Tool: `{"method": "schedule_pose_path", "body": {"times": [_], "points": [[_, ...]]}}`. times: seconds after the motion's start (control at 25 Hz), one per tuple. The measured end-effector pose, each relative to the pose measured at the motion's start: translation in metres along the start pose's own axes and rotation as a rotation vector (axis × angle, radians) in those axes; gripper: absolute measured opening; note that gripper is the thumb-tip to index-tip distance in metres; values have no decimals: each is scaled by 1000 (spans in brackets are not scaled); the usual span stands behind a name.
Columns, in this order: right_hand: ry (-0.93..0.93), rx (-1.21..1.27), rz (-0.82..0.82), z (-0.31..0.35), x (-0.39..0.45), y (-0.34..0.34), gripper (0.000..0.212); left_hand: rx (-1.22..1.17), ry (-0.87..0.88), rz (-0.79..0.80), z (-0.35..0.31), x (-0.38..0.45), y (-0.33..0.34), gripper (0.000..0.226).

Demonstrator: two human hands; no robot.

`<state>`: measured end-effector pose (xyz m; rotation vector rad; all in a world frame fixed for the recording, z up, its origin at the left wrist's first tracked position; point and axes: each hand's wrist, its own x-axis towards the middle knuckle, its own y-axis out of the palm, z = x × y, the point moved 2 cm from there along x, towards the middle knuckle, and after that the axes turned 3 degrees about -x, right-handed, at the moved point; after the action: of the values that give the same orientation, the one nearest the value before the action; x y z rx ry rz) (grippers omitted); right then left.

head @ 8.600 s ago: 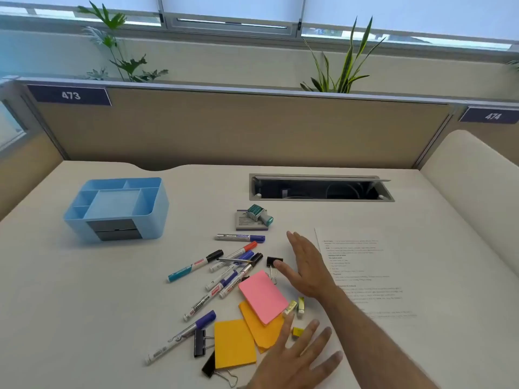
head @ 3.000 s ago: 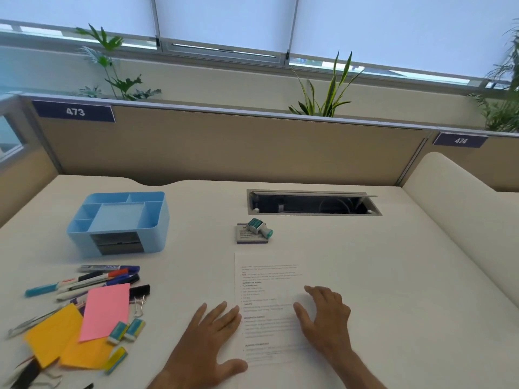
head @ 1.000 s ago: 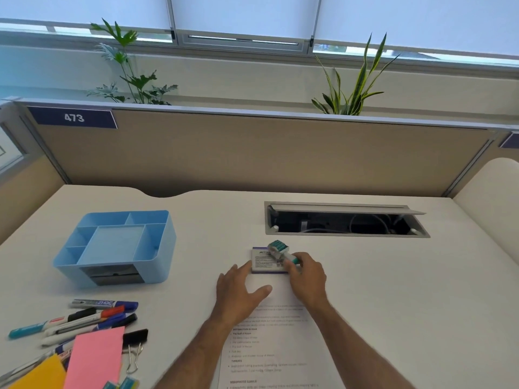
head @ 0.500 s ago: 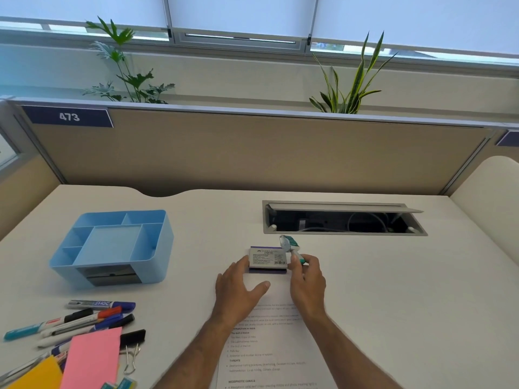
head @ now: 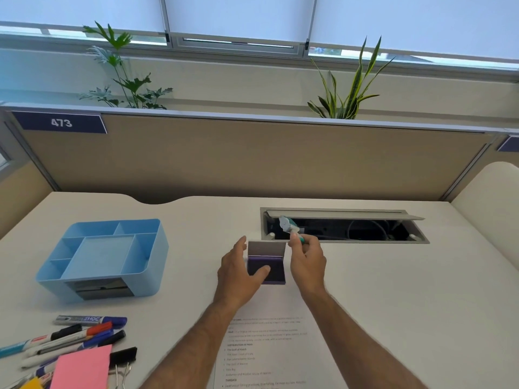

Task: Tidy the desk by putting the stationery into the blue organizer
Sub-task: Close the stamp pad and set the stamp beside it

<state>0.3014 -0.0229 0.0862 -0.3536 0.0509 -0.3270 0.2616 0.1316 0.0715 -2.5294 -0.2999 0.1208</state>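
holding the small purple ink pad case (head: 266,265) open on the surface (head: 393,290), the left hand (head: 238,272) has its fingers behind the raised lid and its thumb laid across the dark pad. the right hand (head: 306,256) pinches the little teal and white stamp (head: 289,228) between thumb and fingertips, lifted just above and right of the lid, in front of the open cable hatch (head: 345,226). the left grip is a loose clasp round the case; the right is a narrow pinch on the stamp.

to do this step well, i judge the stamp should go down into the case squarely, with the left thumb slid clear first so the lid can fold over without catching. keeping the case flat on the surface should stop it skating. then both can go together to the blue organizer (head: 104,256), which stands well to the left with nothing visible in its compartments; the markers (head: 70,335), pink sticky notes (head: 81,369) and binder clip (head: 123,357) lie at the lower left, all outside it.

half a second earlier the case lay shut with its label up and the stamp was held low beside it; now the lid stands up and the stamp sits higher.
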Motion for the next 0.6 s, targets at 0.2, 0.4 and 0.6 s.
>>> {"method": "schedule_pose_path", "body": {"times": [0.2, 0.4, 0.6], "points": [[-147, -57, -95, 11, 15, -13, 24, 273, 42, 188, 18, 16, 1, 95], [-472, -393, 46, 16, 8, -5, 14, 552, 108, 251, 28, 15, 8, 93], [-564, -604, 98, 17, -7, 21, 24, 549, 110, 211, 31, 16, 9, 80]]}}
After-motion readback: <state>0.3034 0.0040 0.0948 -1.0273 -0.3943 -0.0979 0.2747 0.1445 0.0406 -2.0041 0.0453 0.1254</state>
